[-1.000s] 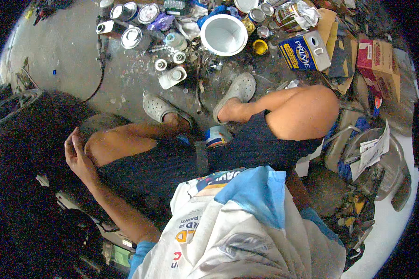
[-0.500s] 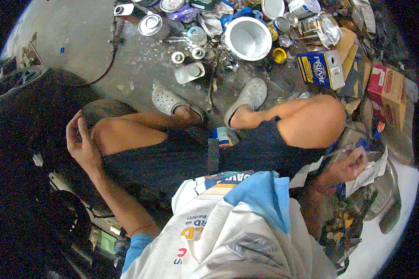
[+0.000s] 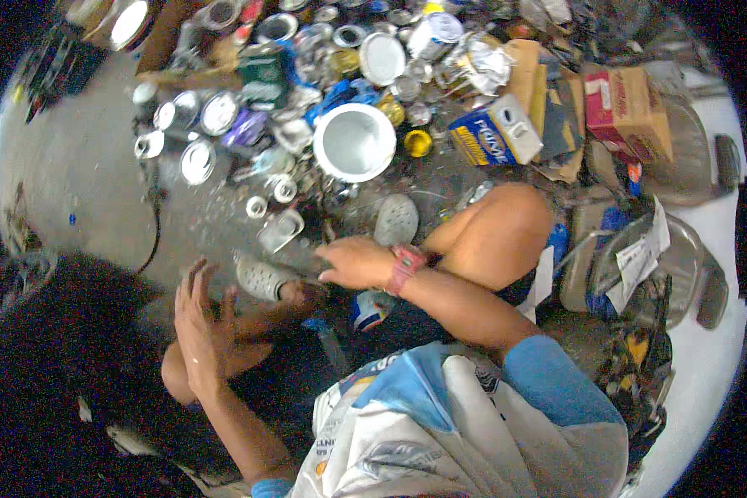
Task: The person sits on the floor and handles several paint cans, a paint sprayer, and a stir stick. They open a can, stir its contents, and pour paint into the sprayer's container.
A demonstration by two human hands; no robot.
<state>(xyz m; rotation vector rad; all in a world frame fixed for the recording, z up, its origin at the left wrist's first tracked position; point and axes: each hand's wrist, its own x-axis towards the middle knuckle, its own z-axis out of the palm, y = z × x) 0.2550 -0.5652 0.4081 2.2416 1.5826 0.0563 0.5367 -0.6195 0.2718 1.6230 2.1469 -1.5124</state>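
Observation:
My right hand [image 3: 358, 262], with a reddish watch [image 3: 407, 267] at the wrist, reaches across between my knees. Its fingers point left, thumb apart, and no object shows in it. Closest to its fingertips is a clear squarish plastic container [image 3: 281, 230] on the floor. My left hand [image 3: 202, 328] is raised over my left knee, fingers spread and empty. A blue, white and red package [image 3: 372, 310] lies below my right wrist. Two small white-topped bottles [image 3: 285, 190] stand beyond the clear container.
An open white pail [image 3: 354, 143] stands ahead, with a yellow cup [image 3: 417, 144] and a blue-and-yellow rectangular can [image 3: 495, 133] to its right. Several paint cans crowd the far floor. Printed papers [image 3: 639, 253] rest by grey translucent containers at right, near a cardboard box [image 3: 628, 114].
My right hand has swung left from beside the papers to between my knees. My left hand has moved forward and spread its fingers. The view has shifted, showing more cans at far left.

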